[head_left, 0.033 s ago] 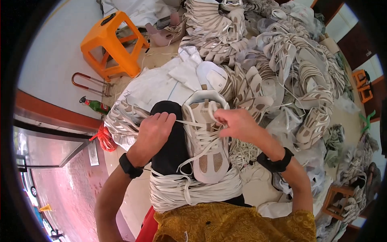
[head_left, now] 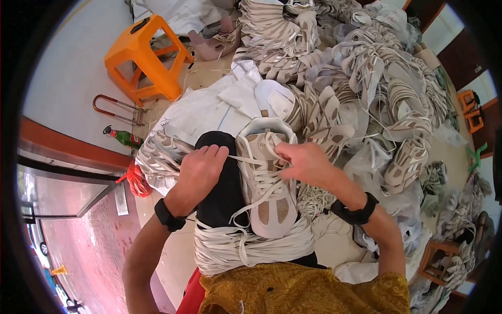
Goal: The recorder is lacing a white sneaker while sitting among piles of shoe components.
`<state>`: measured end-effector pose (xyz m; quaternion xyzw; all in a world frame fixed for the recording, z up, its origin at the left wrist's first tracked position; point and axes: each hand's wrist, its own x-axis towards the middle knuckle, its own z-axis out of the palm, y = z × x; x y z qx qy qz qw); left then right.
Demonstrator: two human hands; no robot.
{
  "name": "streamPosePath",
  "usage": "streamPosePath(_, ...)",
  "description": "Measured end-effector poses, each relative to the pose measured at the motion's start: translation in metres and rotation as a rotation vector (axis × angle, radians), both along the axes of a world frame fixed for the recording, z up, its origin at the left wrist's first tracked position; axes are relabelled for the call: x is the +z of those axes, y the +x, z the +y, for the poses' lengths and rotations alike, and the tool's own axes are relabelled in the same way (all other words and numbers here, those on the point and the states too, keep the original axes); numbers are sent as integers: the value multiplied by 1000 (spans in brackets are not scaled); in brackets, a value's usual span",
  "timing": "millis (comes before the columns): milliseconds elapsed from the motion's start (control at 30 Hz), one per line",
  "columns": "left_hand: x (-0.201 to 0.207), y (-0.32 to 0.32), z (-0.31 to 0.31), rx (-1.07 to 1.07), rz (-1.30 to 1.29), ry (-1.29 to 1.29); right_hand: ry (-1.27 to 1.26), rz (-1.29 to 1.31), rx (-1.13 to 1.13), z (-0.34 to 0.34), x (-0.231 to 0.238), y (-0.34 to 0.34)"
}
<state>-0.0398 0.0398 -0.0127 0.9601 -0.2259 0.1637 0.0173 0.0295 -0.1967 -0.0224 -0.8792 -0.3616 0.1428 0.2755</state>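
Observation:
A beige and white sneaker lies across my lap with its toe toward me. White laces run through its lower eyelets. My left hand is closed on a shoelace that stretches from the shoe's left side, above my dark-clothed leg. At the upper right eyelets, my right hand pinches the lace, which makes a loop over the tongue; the exact grip is partly hidden by the fingers. A thick bundle of white laces lies across my lap below the toe.
Rows of stacked shoe uppers and plastic bags cover the floor ahead and to the right. An orange stool, a green bottle and a red bag stand at the left, near an open doorway. White sacking spreads before my knees.
My right hand has shifted very slightly left, and the lace loop by its fingers has changed shape. My left hand and the sneaker stay in place.

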Motion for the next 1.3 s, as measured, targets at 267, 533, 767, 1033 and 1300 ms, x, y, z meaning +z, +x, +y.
streamPosePath(267, 11, 3, -19, -18, 126, -255, 284, 322, -103, 1, -29, 11)
streamPosePath(533, -13, 18, -67, -209, 304, -285, 598, 999, -172, -10, -32, 15)
streamPosePath(767, -14, 29, -76, -51, 513, -306, 597, 620, -232, -5, -29, 8)
streamPosePath(1033, -8, 25, -70, -34, 544, -567, 901, 1099, -270, -34, 0, 29)
streamPosePath(1300, -10, 30, -76, -179, 378, -222, 915, 546, -468, -113, 61, 114)
